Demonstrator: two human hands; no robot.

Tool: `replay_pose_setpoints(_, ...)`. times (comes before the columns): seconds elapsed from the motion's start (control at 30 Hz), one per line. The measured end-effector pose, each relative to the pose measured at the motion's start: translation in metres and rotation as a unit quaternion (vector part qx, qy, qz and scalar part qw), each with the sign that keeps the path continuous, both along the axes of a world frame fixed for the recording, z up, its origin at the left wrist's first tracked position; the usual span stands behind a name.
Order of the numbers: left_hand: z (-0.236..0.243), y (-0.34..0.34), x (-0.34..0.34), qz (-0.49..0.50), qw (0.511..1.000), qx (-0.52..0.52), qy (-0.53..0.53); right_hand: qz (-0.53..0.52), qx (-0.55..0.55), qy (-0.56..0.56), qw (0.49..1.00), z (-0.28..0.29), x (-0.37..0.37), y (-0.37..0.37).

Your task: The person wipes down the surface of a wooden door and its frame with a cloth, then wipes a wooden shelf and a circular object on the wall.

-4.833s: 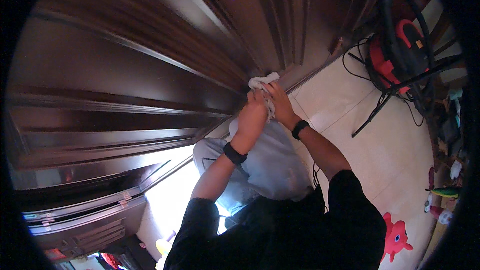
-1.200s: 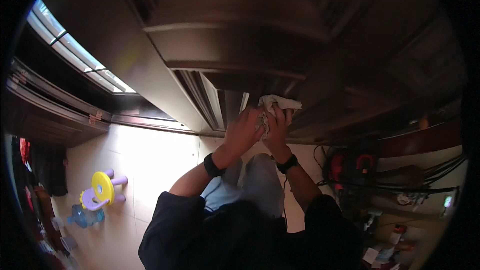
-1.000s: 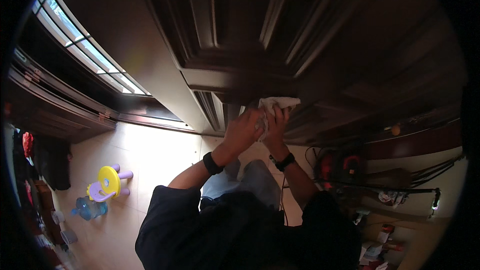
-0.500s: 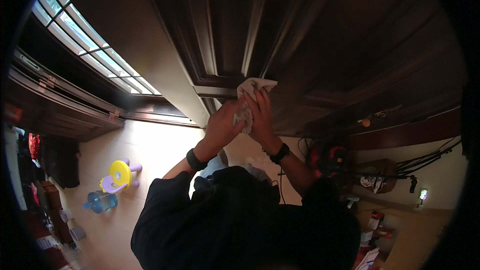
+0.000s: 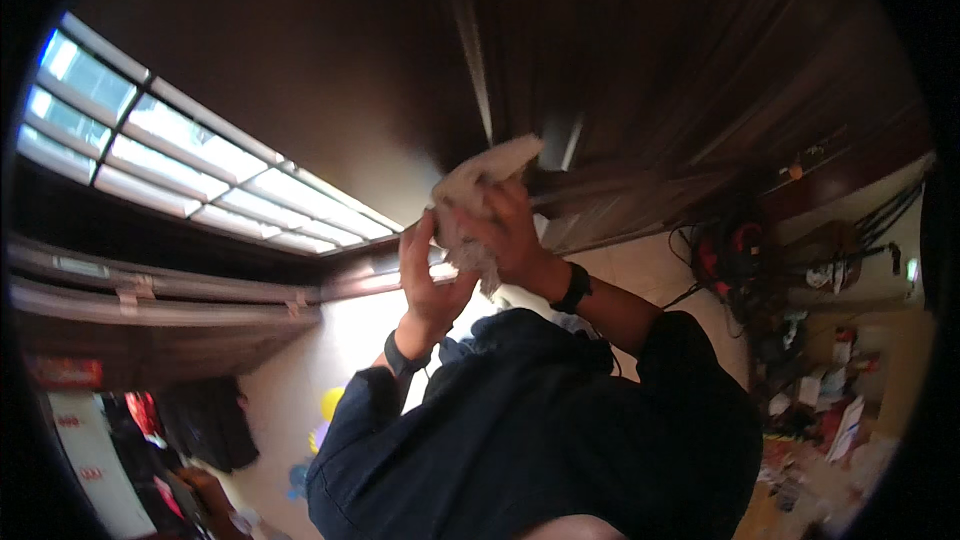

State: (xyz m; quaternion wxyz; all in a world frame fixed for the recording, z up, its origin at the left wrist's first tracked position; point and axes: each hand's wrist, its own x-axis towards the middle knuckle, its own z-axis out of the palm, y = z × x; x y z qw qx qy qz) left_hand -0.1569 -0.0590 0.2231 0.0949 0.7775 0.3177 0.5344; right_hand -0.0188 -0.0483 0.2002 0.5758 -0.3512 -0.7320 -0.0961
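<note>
Head view: our right hand (image 5: 512, 240) grips the pale cloth (image 5: 495, 162) by the dark door (image 5: 650, 70), our left hand (image 5: 430, 292) spread at the cloth's left; we judge work under way, what remains we cannot tell

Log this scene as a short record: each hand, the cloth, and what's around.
Right hand: holding the pale cloth
Left hand: at the cloth's left side; grip unclear
Cloth state: crumpled, blurred
Behind cloth: dark panelled door; contact unclear
Off to the left: barred window
Off to the right: red-and-black machine
</note>
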Motion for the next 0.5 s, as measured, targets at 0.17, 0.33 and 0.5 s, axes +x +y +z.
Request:
replay_pose_setpoints(0.17,0.010,0.036,-0.062,0.001,0.997,0.070,-0.031,0.014,-0.007,0.000,1.000,0.017,-0.068,0.023)
replay_pose_setpoints(0.33,0.013,0.082,-0.081,0.011,0.989,0.092,-0.118,-0.050,0.018,-0.068,0.996,0.039,-0.098,0.030)
replay_pose_setpoints(0.5,-0.026,0.105,-0.092,-0.019,0.993,0.045,-0.104,-0.063,0.005,-0.082,0.995,0.027,-0.112,0.034)
